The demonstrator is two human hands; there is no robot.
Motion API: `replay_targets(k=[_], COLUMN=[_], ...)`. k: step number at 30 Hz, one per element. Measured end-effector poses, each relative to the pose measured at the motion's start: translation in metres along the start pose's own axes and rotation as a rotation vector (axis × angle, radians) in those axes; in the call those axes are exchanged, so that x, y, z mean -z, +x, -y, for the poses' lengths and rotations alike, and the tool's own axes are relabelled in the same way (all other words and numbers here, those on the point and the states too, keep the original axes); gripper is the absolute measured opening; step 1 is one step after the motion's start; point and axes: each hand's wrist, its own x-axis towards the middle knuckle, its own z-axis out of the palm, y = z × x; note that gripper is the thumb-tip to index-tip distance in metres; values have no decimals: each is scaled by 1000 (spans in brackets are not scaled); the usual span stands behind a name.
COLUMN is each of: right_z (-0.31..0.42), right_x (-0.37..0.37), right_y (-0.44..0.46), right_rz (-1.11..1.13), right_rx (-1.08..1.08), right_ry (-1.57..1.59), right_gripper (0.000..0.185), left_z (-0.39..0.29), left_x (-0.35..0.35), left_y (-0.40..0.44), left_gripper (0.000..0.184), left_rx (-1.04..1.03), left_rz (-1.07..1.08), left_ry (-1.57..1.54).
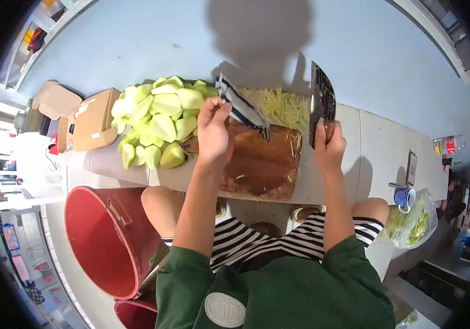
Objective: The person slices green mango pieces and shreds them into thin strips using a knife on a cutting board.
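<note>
My left hand (pixel 213 131) pinches a small grey-and-dark striped cloth (pixel 241 105), which hangs over the far part of a brown wooden cutting board (pixel 257 164). In my right hand (pixel 331 147) is a cleaver (pixel 322 93), its dark wet blade pointing up, off the board's right edge. The cloth and the blade are apart. Pale green thin strips (pixel 284 108) lie heaped at the board's far end, with a few bits scattered on the wood. Left of the board is a large pile of peeled pale green pieces (pixel 164 126), some of them cut.
An open cardboard box (pixel 95 120) stands left of the pile. A red bucket (pixel 136 241) is on the floor at my left. A phone (pixel 411 167), a blue-and-white mug (pixel 403 198) and a plastic bag of green strips (pixel 418 225) are at the right.
</note>
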Motion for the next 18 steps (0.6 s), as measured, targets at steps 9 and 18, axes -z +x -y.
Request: replay_targets(k=[9,18], right_z=[35,57], right_x=[16,-92], right_y=[-85,-131], right_rz=[683,1062], right_rx=[-442,-314], right_ry=[34,152], right_gripper=[43,47], left_z=[-32,-72], left_x=[42,66], left_y=[-44,-68], left_gripper=[10,9], left_rx=[-47,-204], left_rz=[-32,-144], left_ry=[-147,-18])
